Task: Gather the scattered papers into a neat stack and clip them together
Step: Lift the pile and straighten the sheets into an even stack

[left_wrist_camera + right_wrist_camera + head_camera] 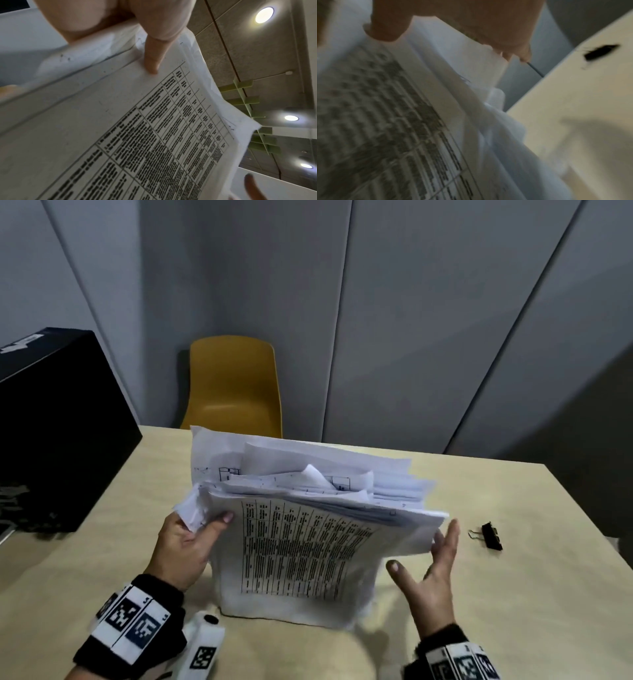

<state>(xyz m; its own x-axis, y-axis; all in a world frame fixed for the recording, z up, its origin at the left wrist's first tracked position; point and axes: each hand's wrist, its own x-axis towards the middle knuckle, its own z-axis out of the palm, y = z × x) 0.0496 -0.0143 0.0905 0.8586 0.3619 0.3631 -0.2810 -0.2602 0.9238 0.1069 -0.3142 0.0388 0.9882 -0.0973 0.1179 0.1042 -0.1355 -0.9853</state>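
Observation:
A thick, uneven stack of white papers (301, 549) stands on its lower edge on the light wooden table (513, 604), with a printed table on the front sheet and some top corners bent. My left hand (205, 530) grips the stack's upper left edge, its thumb (152, 62) pressed on the front sheet (120, 135). Against the stack's right edge lies my right hand (436, 559), fingers straight and thumb spread. A black binder clip (491, 536) lies on the table just right of that hand, and shows blurred as the clip (599, 53) in the right wrist view beyond the papers (385, 108).
A large black box (58, 433) stands on the table's left side. A yellow chair (236, 385) sits behind the far table edge, against grey wall panels. Bare tabletop stretches right of and in front of the stack.

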